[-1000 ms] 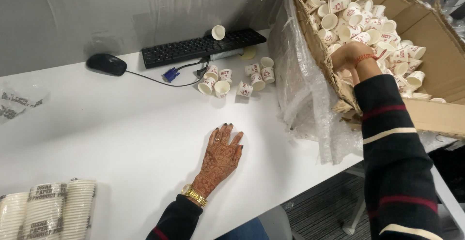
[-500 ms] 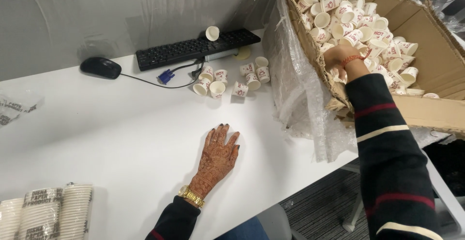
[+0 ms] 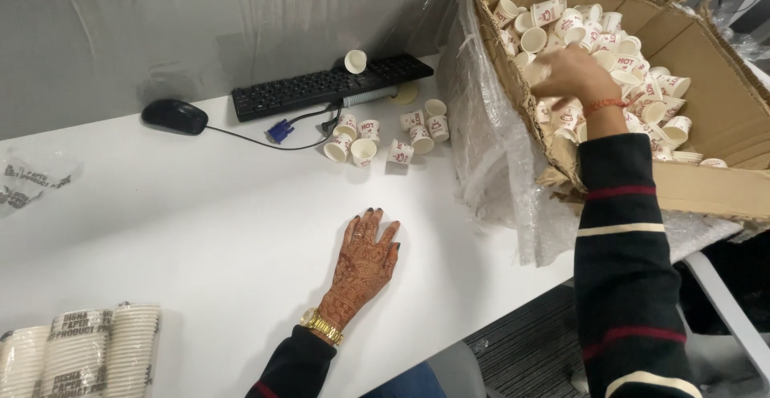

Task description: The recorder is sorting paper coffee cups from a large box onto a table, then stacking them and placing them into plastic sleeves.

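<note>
since the earlier frames, the right hand [image 3: 571, 77] has lifted a little inside the cardboard box [image 3: 722, 117], fingers curled down among the loose paper cups [image 3: 622, 45]; whether it grips one i cannot tell. left of the box, the left hand [image 3: 365, 257] lies flat and released on the white table [image 3: 200, 229]. the right hand is far nearer the cups.

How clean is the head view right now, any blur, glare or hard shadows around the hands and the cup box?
Head view: right hand in the cardboard box is motion-smeared at the fingers; left hand flat on the white table is sharp. Lighting is even with soft shadows; the plastic wrap shows mild sheen, and the loose cups stay readable.
</note>
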